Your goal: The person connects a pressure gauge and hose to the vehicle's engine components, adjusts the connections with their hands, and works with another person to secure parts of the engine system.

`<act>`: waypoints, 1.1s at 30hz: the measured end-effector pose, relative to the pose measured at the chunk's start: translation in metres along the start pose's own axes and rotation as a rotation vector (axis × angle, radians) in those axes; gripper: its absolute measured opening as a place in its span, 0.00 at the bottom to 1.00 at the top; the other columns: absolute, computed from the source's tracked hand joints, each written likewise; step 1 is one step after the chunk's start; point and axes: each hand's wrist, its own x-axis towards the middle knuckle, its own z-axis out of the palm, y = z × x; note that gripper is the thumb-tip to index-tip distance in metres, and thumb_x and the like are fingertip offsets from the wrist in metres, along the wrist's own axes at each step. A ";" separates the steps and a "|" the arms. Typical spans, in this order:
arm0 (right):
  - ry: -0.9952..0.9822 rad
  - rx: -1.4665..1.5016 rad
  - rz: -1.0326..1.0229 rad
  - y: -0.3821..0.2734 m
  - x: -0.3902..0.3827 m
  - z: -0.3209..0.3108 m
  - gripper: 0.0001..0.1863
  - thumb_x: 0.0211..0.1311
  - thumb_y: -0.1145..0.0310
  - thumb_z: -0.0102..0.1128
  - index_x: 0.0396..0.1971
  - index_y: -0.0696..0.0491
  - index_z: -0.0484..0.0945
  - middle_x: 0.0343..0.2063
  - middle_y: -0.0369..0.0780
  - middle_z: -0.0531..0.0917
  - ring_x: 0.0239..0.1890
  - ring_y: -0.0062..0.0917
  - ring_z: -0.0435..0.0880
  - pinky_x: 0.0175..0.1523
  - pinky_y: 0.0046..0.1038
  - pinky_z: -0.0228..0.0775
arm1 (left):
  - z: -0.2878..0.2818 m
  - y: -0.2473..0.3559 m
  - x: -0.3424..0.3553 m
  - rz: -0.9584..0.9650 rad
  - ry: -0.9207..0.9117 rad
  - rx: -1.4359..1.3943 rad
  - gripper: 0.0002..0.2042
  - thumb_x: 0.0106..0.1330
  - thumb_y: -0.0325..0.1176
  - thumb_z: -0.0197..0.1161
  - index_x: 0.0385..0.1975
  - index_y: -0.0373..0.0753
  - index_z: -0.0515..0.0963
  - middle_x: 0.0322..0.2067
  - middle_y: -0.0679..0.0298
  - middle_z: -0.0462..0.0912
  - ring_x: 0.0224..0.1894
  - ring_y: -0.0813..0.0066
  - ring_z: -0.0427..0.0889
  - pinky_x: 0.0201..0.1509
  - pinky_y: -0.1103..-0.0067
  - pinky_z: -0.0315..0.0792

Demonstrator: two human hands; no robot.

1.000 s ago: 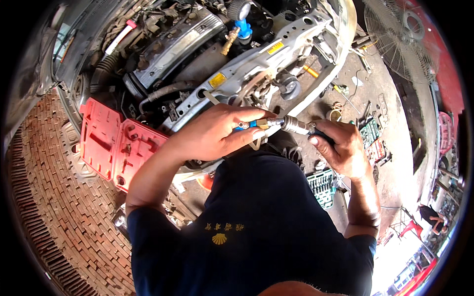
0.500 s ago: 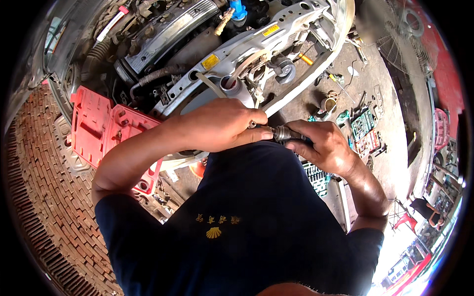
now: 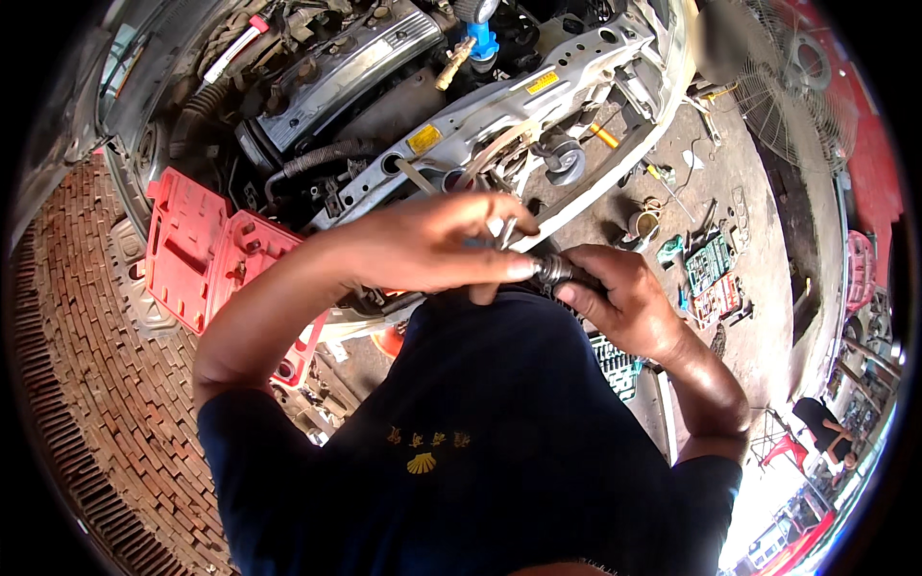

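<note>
My left hand (image 3: pixel 423 248) has spread, hold unclear; right hand (image 3: pixel 629 300) grips metal coupler (image 3: pixel 549 270) between them, apparently mid-coupling; next needs steady alignment.

A workshop with bricks (image 3: pixel 86 355) on one side and a bright glow (image 3: pixel 744 518) on the other.
On the left, the small brown bricks run in curved rows, with a line of dark stripes (image 3: pixel 44 403) along their outer edge; I can't tell if they are ground or wall. On the right, the floor (image 3: pixel 764 317) is grey and hard, darker near the top and very pale where light falls. A big round fan (image 3: pixel 809 63) is at the upper right, and a large red panel (image 3: pixel 879 158) shows beside it. The glow at the lower right is almost white.
</note>
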 end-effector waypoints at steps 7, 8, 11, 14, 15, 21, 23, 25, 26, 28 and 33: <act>0.096 0.159 0.093 -0.002 0.023 0.014 0.19 0.77 0.58 0.62 0.48 0.62 0.79 0.29 0.49 0.83 0.31 0.37 0.84 0.40 0.36 0.74 | 0.000 -0.024 0.018 0.649 0.619 0.011 0.15 0.74 0.27 0.57 0.57 0.29 0.79 0.51 0.53 0.87 0.53 0.67 0.85 0.69 0.67 0.73; 0.057 0.181 0.115 -0.003 0.025 0.016 0.19 0.77 0.58 0.62 0.48 0.62 0.79 0.28 0.48 0.83 0.30 0.37 0.83 0.40 0.36 0.74 | 0.002 -0.028 0.024 0.799 0.566 -0.266 0.16 0.76 0.30 0.54 0.57 0.29 0.78 0.45 0.56 0.86 0.47 0.69 0.84 0.69 0.65 0.72; 0.072 0.246 0.101 0.003 0.028 0.029 0.19 0.78 0.57 0.61 0.47 0.61 0.79 0.27 0.47 0.82 0.30 0.34 0.81 0.40 0.35 0.74 | 0.007 -0.022 0.039 1.088 0.307 -0.950 0.17 0.81 0.37 0.48 0.55 0.29 0.76 0.24 0.69 0.71 0.28 0.77 0.72 0.52 0.72 0.76; 0.134 0.327 0.062 -0.002 0.029 0.034 0.19 0.78 0.56 0.61 0.46 0.60 0.80 0.27 0.45 0.82 0.30 0.30 0.81 0.40 0.32 0.75 | -0.002 -0.019 0.044 1.211 0.073 -0.994 0.23 0.83 0.43 0.40 0.55 0.30 0.76 0.19 0.75 0.62 0.23 0.82 0.63 0.38 0.77 0.69; 0.144 0.369 0.062 -0.003 0.030 0.033 0.19 0.79 0.56 0.60 0.46 0.60 0.80 0.27 0.44 0.83 0.31 0.27 0.81 0.41 0.31 0.75 | -0.002 -0.014 0.042 1.202 0.072 -0.982 0.25 0.83 0.45 0.39 0.54 0.30 0.78 0.18 0.76 0.61 0.21 0.83 0.61 0.37 0.78 0.68; 0.171 0.500 0.023 -0.012 0.036 0.033 0.19 0.81 0.58 0.58 0.51 0.62 0.80 0.28 0.34 0.77 0.31 0.15 0.70 0.37 0.24 0.67 | -0.008 0.013 0.057 1.211 0.183 -0.953 0.22 0.83 0.43 0.38 0.45 0.35 0.79 0.14 0.78 0.56 0.16 0.83 0.56 0.29 0.78 0.65; 0.363 0.326 -0.022 -0.016 0.036 0.032 0.18 0.79 0.59 0.59 0.50 0.62 0.80 0.27 0.36 0.78 0.29 0.17 0.72 0.35 0.25 0.68 | -0.008 0.021 0.065 1.242 0.123 -0.913 0.21 0.84 0.42 0.38 0.44 0.37 0.79 0.13 0.78 0.55 0.15 0.84 0.55 0.28 0.78 0.65; 0.438 0.243 -0.054 -0.016 0.039 0.030 0.19 0.78 0.60 0.61 0.51 0.62 0.80 0.25 0.39 0.79 0.27 0.20 0.73 0.34 0.27 0.70 | -0.007 0.031 0.071 1.228 0.138 -0.927 0.21 0.84 0.42 0.38 0.44 0.38 0.79 0.13 0.79 0.54 0.15 0.84 0.54 0.27 0.79 0.64; 0.502 0.214 -0.056 -0.015 0.040 0.030 0.17 0.76 0.63 0.62 0.52 0.62 0.81 0.33 0.46 0.83 0.35 0.34 0.82 0.42 0.32 0.75 | -0.006 0.034 0.074 1.209 0.160 -0.948 0.21 0.85 0.43 0.38 0.43 0.39 0.79 0.13 0.79 0.52 0.14 0.84 0.53 0.26 0.79 0.64; 0.526 0.124 -0.039 -0.012 0.037 0.027 0.16 0.75 0.66 0.62 0.53 0.61 0.82 0.40 0.50 0.88 0.41 0.39 0.91 0.49 0.33 0.80 | -0.002 0.037 0.079 1.183 0.165 -0.939 0.20 0.85 0.43 0.39 0.43 0.40 0.78 0.13 0.79 0.52 0.14 0.85 0.53 0.26 0.80 0.63; 0.376 0.805 0.120 -0.005 0.027 0.032 0.17 0.78 0.65 0.61 0.55 0.62 0.82 0.38 0.39 0.88 0.41 0.17 0.81 0.50 0.26 0.76 | 0.007 0.040 0.089 1.115 0.188 -0.906 0.18 0.86 0.43 0.41 0.45 0.40 0.78 0.13 0.80 0.49 0.13 0.85 0.51 0.24 0.81 0.61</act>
